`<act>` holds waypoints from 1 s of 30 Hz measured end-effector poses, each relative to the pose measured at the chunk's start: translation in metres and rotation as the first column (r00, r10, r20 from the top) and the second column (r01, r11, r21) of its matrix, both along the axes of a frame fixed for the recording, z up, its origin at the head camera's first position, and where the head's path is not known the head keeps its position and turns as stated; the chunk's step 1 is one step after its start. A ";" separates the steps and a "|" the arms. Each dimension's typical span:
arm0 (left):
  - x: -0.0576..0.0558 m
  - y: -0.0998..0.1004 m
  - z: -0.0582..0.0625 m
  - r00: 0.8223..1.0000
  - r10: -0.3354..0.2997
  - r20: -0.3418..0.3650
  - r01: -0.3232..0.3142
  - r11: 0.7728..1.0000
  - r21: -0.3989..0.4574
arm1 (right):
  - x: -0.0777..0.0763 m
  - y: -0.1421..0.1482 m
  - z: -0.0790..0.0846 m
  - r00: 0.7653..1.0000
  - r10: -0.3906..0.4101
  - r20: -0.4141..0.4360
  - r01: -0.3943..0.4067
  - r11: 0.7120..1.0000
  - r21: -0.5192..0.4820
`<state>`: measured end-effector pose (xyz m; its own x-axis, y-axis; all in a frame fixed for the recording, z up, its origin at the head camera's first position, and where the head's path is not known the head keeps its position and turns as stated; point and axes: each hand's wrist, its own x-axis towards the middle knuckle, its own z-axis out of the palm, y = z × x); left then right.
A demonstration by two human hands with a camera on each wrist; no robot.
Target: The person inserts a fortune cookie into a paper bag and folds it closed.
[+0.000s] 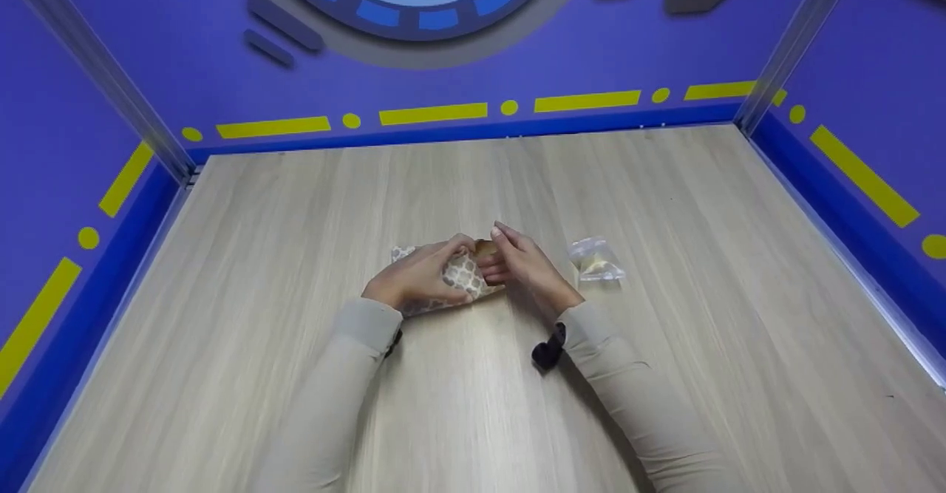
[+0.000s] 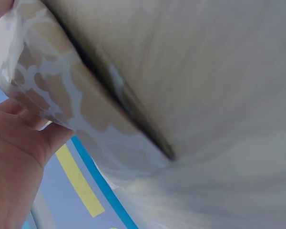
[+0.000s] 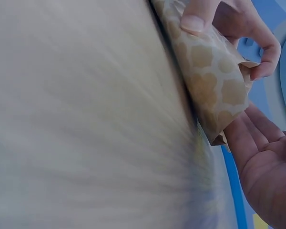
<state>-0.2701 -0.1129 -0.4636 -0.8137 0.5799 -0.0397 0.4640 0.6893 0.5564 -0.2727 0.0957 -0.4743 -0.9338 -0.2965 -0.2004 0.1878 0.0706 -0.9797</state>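
Observation:
A paper bag with a tan giraffe-spot pattern on white lies on its side on the table, its mouth facing right. My left hand grips it, thumb on the near side and fingers at the upper rim; the right wrist view shows that thumb and a finger on the bag. The fingers of my right hand reach into the bag's mouth, fairly straight, with the thumb raised apart from them. In the right wrist view the right hand's fingertips are hidden inside the bag. What the bag holds is not visible.
A small clear plastic packet with something pale yellow inside lies just right of my right hand. The light wood table is bounded by purple-blue panels at the back and both sides.

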 end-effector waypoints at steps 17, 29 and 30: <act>-0.002 0.000 -0.003 1.000 -0.018 -0.014 0.018 1.000 0.010 | 0.005 -0.009 0.002 0.997 0.037 0.061 -0.041 0.998 0.053; -0.001 0.002 -0.001 1.000 -0.007 -0.007 0.007 1.000 0.000 | 0.003 -0.015 0.000 0.979 0.196 0.049 -0.192 0.979 -0.073; -0.001 0.002 -0.001 1.000 -0.004 -0.008 0.004 1.000 -0.007 | 0.003 -0.016 0.000 0.979 0.197 0.048 -0.194 0.979 -0.069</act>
<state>-0.2710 -0.1112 -0.4644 -0.8114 0.5832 -0.0377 0.4713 0.6912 0.5478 -0.2698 0.0799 -0.4742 -0.8448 -0.4860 -0.2238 0.2293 0.0490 -0.9721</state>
